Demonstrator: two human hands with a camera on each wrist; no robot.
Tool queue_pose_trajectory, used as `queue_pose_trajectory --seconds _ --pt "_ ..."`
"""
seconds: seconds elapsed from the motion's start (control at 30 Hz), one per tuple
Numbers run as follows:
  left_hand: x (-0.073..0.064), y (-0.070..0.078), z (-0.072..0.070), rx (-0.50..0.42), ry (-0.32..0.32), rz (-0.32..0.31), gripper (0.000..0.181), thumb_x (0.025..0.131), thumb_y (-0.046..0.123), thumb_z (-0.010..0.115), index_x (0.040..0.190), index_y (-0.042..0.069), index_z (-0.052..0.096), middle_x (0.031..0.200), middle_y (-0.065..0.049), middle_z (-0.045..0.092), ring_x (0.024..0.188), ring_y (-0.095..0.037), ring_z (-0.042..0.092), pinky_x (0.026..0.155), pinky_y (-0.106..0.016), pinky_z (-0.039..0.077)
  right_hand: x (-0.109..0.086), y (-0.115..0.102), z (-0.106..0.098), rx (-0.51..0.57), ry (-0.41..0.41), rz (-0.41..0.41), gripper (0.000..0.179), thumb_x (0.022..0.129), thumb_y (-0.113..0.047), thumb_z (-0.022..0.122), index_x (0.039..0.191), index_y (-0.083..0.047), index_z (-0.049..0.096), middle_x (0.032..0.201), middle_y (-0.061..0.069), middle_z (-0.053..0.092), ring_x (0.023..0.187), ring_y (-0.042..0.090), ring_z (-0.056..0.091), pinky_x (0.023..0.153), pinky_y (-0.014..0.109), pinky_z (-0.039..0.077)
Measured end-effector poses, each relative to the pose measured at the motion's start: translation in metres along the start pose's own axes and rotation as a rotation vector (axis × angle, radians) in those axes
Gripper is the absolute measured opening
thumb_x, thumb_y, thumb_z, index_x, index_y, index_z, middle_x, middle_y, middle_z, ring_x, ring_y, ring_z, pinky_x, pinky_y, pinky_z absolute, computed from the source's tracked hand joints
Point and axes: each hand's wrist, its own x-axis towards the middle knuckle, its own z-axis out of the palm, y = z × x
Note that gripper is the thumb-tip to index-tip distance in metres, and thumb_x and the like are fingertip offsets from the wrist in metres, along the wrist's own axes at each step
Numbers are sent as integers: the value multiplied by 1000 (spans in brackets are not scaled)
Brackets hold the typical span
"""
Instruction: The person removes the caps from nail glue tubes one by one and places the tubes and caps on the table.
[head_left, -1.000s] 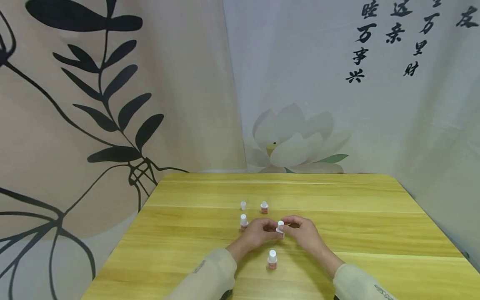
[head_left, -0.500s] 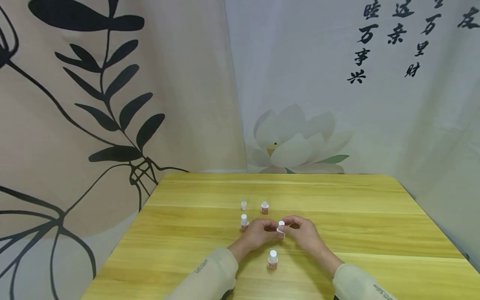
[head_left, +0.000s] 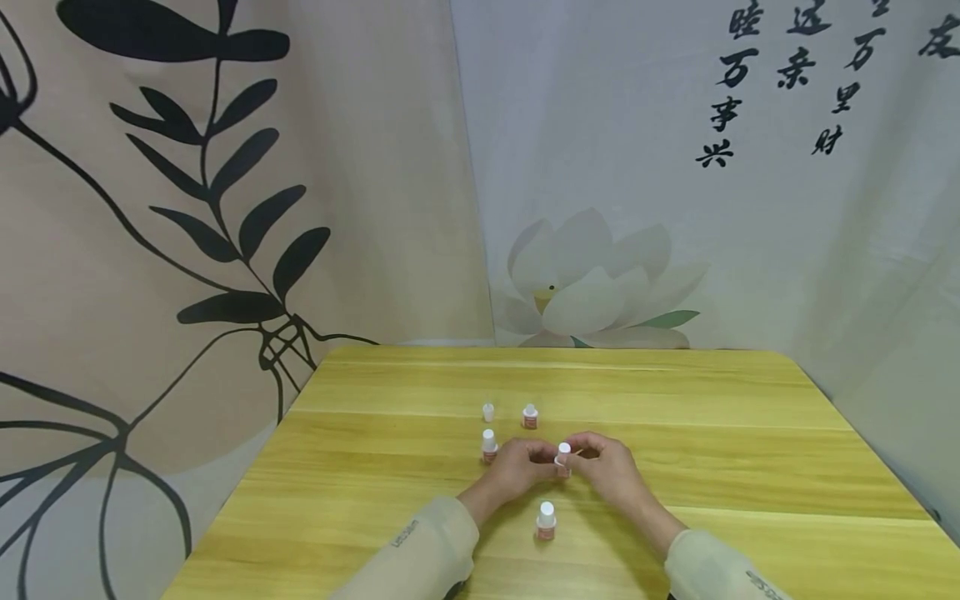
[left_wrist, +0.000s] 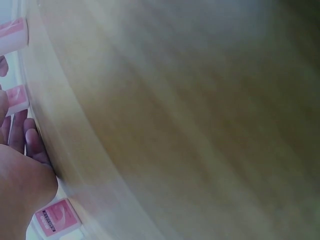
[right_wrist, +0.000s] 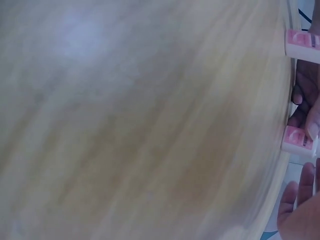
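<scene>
On the wooden table [head_left: 735,433], beyond the nearest bottle [head_left: 546,523], the left hand [head_left: 517,465] pinches a small bottle [right_wrist: 296,142] and the right hand [head_left: 609,468] its white cap [head_left: 564,448], the probably light, stiff, slick body [right_wrist: 293,135] best held low.

My left sleeve [head_left: 420,550] is pale cream, and look, my right sleeve [head_left: 716,567] matches it! Loose cloth on both, slightly puffed, each with a softly rounded end! Dark lettering [head_left: 405,533] runs along the left one, more dark print [head_left: 764,585] sits on the right, too small to read from here! Something dark [head_left: 453,591] peeks from under the left, and my fingers [left_wrist: 35,142] are bare
</scene>
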Motion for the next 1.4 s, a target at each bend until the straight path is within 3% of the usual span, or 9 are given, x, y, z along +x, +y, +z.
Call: queue_pose_trajectory --seconds 0.37,0.77,1.03,1.4 --pt "-1 2 -1 -29 -31 -52 21 85 29 79 103 18 78 97 11 73 94 -4 65 85 -25 53 -4 0 -1 -48 -18 -23 18 90 -24 74 106 -15 72 97 -4 68 99 20 60 78 37 52" --pt "-1 1 -2 -32 -38 -46 21 85 29 80 102 18 78 97 9 74 94 -5 66 86 -27 53 -1 2 -2 -41 -29 -15 26 88 -26 76 110 -13 72 98 -4 68 98 18 60 79 36 51" --pt "-2 1 -2 -42 -39 -44 19 85 26 80 101 17 78 96 9 74 93 -5 66 85 -26 53 0 2 -1 -53 -2 -26 19 86 -24 79 102 -14 72 94 -5 69 95 16 61 80 35 50" --pt "0 1 -2 -36 -31 -56 18 84 28 81 100 19 79 95 10 74 92 -4 65 85 -27 52 -1 1 -1 -54 -7 -31 17 88 -22 77 103 -16 73 94 -5 68 97 18 61 78 35 51"
